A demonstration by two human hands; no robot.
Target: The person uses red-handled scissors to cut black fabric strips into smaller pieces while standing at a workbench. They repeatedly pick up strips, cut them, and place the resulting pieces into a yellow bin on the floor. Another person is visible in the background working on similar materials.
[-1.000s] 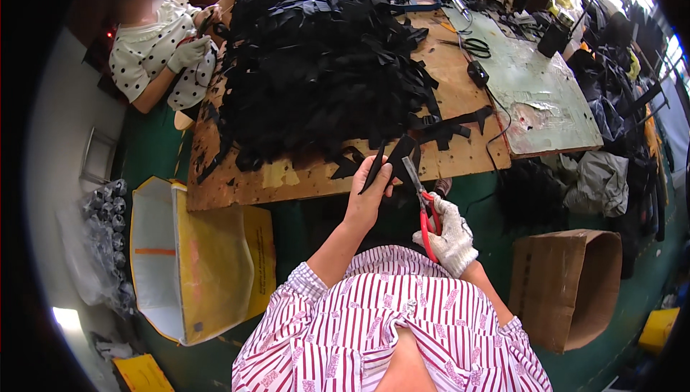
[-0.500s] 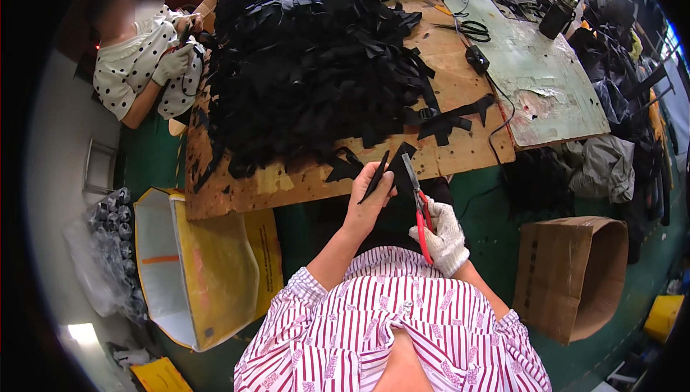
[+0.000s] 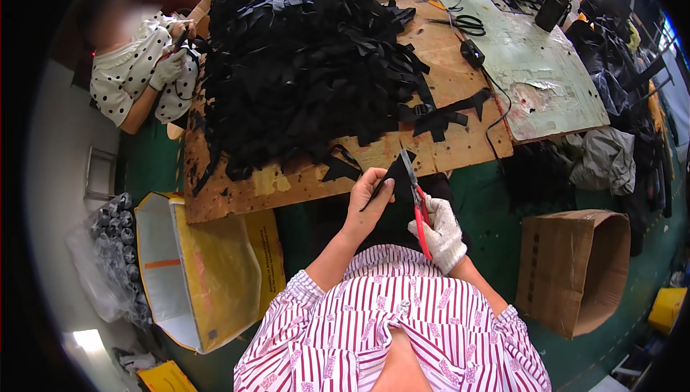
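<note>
My bare left hand is closed on a piece of black webbing, its fingers pinching it just off the table's front edge. My right hand, in a white knit glove, grips a red-handled hand tool with long grey jaws, like pliers or shears. Its jaws point away from me and lie against the right side of the webbing. Whether they are closed on it I cannot tell. Beyond my hands a large heap of black webbing pieces covers much of the wooden table.
Black-handled scissors and a corded black box lie at the right. A yellow bin stands below left, a cardboard box below right. At the far left a co-worker in a dotted top handles something dark.
The black webbing in my left hand has turned broader side up, and its far end has come against the tool's jaws. Both hands have stayed nearly in place.
</note>
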